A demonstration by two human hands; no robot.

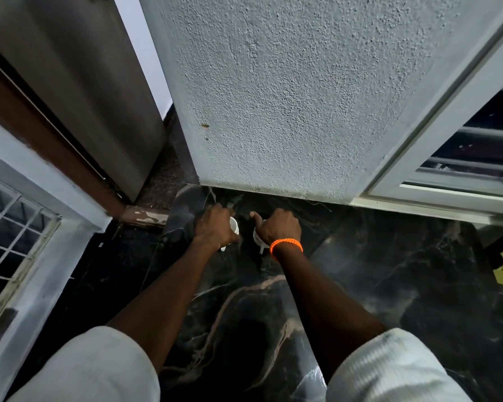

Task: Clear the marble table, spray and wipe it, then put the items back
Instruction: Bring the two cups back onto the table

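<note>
At mid-frame the left hand [215, 227] curls round a white cup [234, 224] and the right hand [279, 227] round another white cup [257, 236], both near the wall. The dark marble table [389, 271] carries nothing else visible; whether it is being cleared or restocked cannot be told.

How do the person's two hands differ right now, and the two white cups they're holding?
The right hand wears an orange bracelet at the wrist; the left hand has a bare wrist. The right hand's thumb sticks out toward the left hand, while the left hand's thumb is not visible. The left cup shows its white rim; the right cup is mostly hidden. Both hands grip a white cup over the dark marble table near the wall.
</note>
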